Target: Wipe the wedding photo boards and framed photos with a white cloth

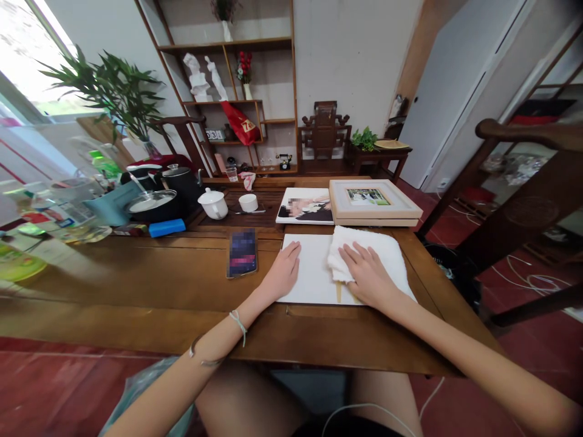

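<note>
The right hand (371, 272) lay flat on a white cloth (392, 254), fingers slightly apart; the left hand (283, 272) rested uncurled on the white board (314, 267) beneath, a phone (242, 253) to that hand's left.

On the left side of a lower shelf of the wooden display shelving (294, 73), a row of number blocks (215, 135) shows a 0 followed by a 3; the digit after them is uncertain. A red cloth (241, 123), hanging from the front edge of the board above, bears pale lettering like a Z, its remainder illegible. Toward the left end of the bench (182, 267), the printed label on a clear plastic bottle (68, 211) is too blurred to read. The smartphone (242, 252) screen is pixelated.
</note>
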Motion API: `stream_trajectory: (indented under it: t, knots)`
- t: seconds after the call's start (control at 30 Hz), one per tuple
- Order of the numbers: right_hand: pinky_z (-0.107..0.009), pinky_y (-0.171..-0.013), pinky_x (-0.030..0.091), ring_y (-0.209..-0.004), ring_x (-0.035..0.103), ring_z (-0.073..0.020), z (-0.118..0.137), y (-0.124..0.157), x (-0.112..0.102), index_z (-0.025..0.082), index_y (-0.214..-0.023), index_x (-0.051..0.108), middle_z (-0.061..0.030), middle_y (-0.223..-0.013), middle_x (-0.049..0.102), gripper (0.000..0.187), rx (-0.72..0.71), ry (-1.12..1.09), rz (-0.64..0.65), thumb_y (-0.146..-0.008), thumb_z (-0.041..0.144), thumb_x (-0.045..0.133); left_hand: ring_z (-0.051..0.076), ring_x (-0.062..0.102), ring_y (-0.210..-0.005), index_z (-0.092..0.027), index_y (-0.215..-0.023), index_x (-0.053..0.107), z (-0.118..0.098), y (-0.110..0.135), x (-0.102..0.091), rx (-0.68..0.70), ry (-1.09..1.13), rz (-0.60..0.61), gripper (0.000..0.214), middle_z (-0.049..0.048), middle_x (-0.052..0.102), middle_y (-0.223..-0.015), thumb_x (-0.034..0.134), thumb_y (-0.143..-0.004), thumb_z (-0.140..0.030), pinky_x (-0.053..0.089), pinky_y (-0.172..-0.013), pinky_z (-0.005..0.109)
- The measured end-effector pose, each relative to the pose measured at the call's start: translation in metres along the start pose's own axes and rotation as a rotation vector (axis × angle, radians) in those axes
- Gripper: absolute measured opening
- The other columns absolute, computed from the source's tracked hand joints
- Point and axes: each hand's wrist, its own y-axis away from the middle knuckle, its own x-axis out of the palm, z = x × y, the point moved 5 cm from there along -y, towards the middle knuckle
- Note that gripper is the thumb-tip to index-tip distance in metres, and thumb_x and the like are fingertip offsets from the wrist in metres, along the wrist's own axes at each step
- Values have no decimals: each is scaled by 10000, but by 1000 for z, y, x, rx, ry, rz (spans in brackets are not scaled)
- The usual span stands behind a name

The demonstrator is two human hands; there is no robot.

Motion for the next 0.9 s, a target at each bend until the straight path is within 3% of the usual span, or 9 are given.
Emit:
stream_trajectory:
  t: [0.17, 0.3, 0.43, 0.7, 0.8, 0.9]
  knots:
    - [-576, -1091, 232, -1371, 277, -406, 33, 58, -9, 47, -1413, 395, -192, -1474, 399, 779, -193, 16, -59, -659, 138, 568, 266, 343, -1387, -80, -1361, 446, 0, 0, 0, -14, 3, 0, 452, 184, 418, -1456, 295, -960, -225, 282, -1153, 486]
    - [-611, -1082, 217, -1372, 255, -434, 46, 80, -13, 39, -1431, 362, -209, -1491, 362, 868, -317, -19, -53, -616, 191, 620, 266, 337, -1391, -73, -1360, 446, -1, 0, -1, -12, 0, 9, 456, 185, 415, -1459, 293, -958, -226, 276, -1157, 486]
    - [-585, -1099, 220, -1385, 250, -402, 35, 61, -11, 41, -1427, 373, -189, -1497, 362, 816, -282, -75, -17, -641, 137, 566, 272, 334, -1392, -63, -1362, 442, -1, 0, 0, -21, -2, 14, 461, 190, 408, -1461, 291, -956, -222, 280, -1155, 481]
    - [-556, -1105, 235, -1383, 271, -374, 14, -19, -8, 43, -1417, 388, -182, -1491, 375, 713, -89, -99, 62, -720, 117, 516, 261, 341, -1389, -101, -1376, 426, 2, 0, 1, 2, 9, -6, 453, 175, 420, -1457, 292, -965, -235, 285, -1151, 485]
    - [-568, -1095, 248, -1377, 277, -386, 18, -25, -8, 26, -1409, 392, -193, -1481, 387, 681, -77, -64, 43, -742, 118, 498, 259, 349, -1384, -104, -1375, 428, 2, 1, 0, 0, 14, -19, 449, 174, 415, -1460, 295, -966, -237, 288, -1149, 484]
    - [-602, -1084, 248, -1377, 271, -406, 29, -9, -8, 26, -1411, 390, -209, -1479, 383, 696, -112, -22, 48, -729, 106, 504, 262, 355, -1379, -84, -1363, 439, 2, 1, 0, -3, 13, -22, 451, 187, 416, -1456, 288, -965, -233, 287, -1151, 480]
